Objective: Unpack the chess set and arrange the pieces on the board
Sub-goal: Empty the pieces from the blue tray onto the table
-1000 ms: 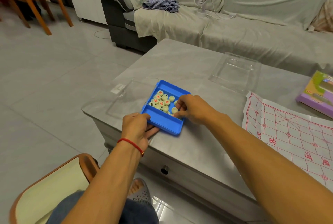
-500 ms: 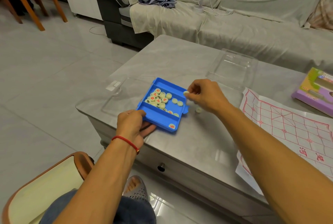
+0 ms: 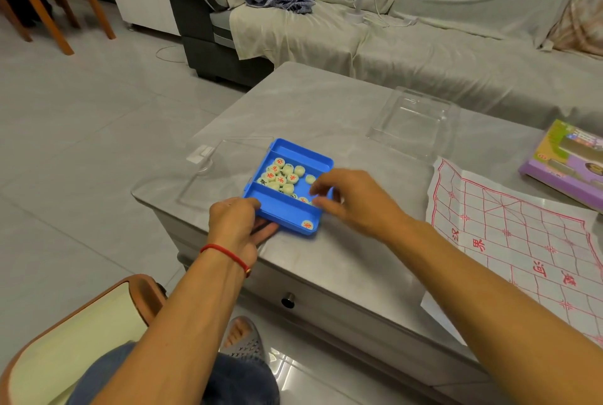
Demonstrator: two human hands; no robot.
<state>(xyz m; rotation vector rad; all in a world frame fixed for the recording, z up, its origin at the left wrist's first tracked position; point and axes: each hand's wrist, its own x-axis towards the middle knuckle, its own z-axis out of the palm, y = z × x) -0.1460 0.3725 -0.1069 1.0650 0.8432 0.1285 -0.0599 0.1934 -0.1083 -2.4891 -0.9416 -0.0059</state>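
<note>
From the head camera, a blue tray (image 3: 287,212) sits near the front left corner of the grey coffee table (image 3: 326,104), tilted up a little at its near edge. The left hand (image 3: 236,225) grips that near left corner, thumb on the rim and fingers tucked beneath it. Most of the round chess pieces (image 3: 281,173) lie heaped in the tray's far compartment, and one red-marked piece (image 3: 307,225) lies alone in the near compartment's right corner. The right hand (image 3: 355,200) reaches over the tray's right side with fingers spread and bent, thumb and forefinger narrowing over the pieces there; whether they have one pinched I cannot tell. The paper board (image 3: 522,235) lies flat toward the table's right edge, well apart from the tray, with no pieces on it. A clear lid (image 3: 414,120) rests toward the far edge, another clear cover (image 3: 208,169) just left of the tray, and a purple box (image 3: 567,163) at the far right.

The likely trouble comes from the tilt: lifted further, the tray could send the heap sliding over its rim, and it sits close enough to the table's corner for pieces to roll to the floor. A piece loosely pinched may also drop on the way to the board. The board overhangs the front edge, so a brushing forearm could drag it off.
</note>
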